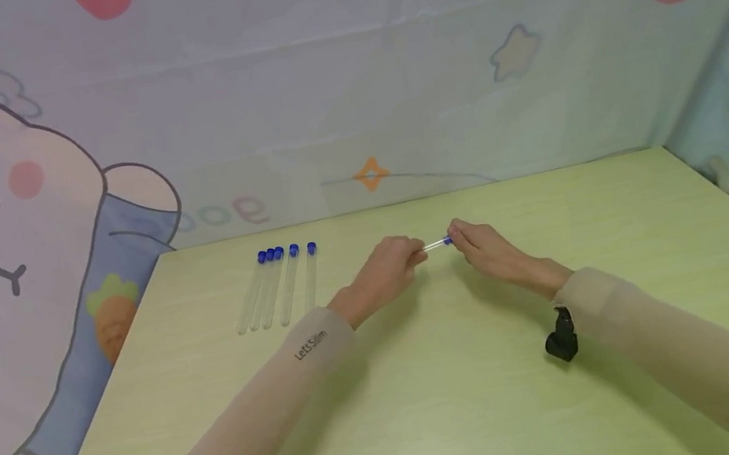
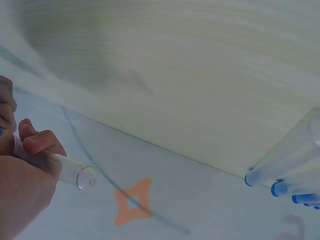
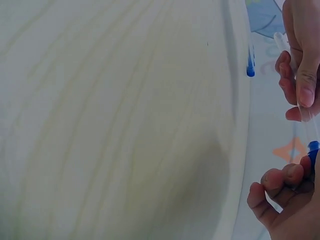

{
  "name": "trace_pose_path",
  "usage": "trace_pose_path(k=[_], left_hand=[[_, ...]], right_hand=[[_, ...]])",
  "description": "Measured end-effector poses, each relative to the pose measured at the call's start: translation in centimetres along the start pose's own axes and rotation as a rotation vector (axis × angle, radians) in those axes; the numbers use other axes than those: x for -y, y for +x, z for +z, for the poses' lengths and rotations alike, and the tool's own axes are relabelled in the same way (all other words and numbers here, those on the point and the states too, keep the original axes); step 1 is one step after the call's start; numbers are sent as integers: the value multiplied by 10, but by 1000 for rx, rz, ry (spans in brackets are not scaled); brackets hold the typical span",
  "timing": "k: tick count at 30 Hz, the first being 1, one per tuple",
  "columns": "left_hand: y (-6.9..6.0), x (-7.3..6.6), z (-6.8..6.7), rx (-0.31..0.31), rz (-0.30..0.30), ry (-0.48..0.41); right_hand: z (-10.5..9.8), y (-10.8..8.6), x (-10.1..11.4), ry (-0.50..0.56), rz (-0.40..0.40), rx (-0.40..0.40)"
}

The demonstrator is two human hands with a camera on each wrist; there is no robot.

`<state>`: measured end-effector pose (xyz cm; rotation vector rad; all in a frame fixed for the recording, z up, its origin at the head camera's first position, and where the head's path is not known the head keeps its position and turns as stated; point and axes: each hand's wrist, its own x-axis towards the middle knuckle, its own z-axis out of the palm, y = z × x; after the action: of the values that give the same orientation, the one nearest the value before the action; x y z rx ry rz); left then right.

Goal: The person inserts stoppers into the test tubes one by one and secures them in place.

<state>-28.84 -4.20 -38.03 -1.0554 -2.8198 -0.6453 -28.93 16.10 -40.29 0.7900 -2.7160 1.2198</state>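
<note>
Between the two hands a clear test tube (image 1: 436,245) with a blue cap (image 1: 448,240) is held nearly level above the table. My left hand (image 1: 386,265) grips the tube's body, and its rounded end sticks out past the fingers in the left wrist view (image 2: 82,176). At the other end my right hand (image 1: 491,249) pinches the blue cap; in the right wrist view its fingers (image 3: 274,181) curl beside the cap. Whether the cap is loose or seated cannot be told.
Several capped test tubes (image 1: 284,288) lie in a row on the left of the pale wooden table (image 1: 436,407), blue caps toward the back. A printed cloth (image 1: 326,74) hangs behind the table's far edge. A black device (image 1: 561,339) hangs under the right sleeve.
</note>
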Motion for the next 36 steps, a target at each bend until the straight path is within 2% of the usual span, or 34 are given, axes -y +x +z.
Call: trace_pose_path(k=[9,15,20,29,36], left_hand=[[1,-7,0,-15,-31,16],[1,-8,-2,-8,-35,-3],[1,-3,-3,-8,-18,-32],[2,1,-5,-13,7,-69],[3,-1,-4,-21,4,-83]], right_hand=[[1,0,1,-76,3,-68],[0,1,1,-106,0,-73],[-7,3,1,-39,-7,-34],[-20,6,-1,53,54,71],[-15,4,4,137,81,46]])
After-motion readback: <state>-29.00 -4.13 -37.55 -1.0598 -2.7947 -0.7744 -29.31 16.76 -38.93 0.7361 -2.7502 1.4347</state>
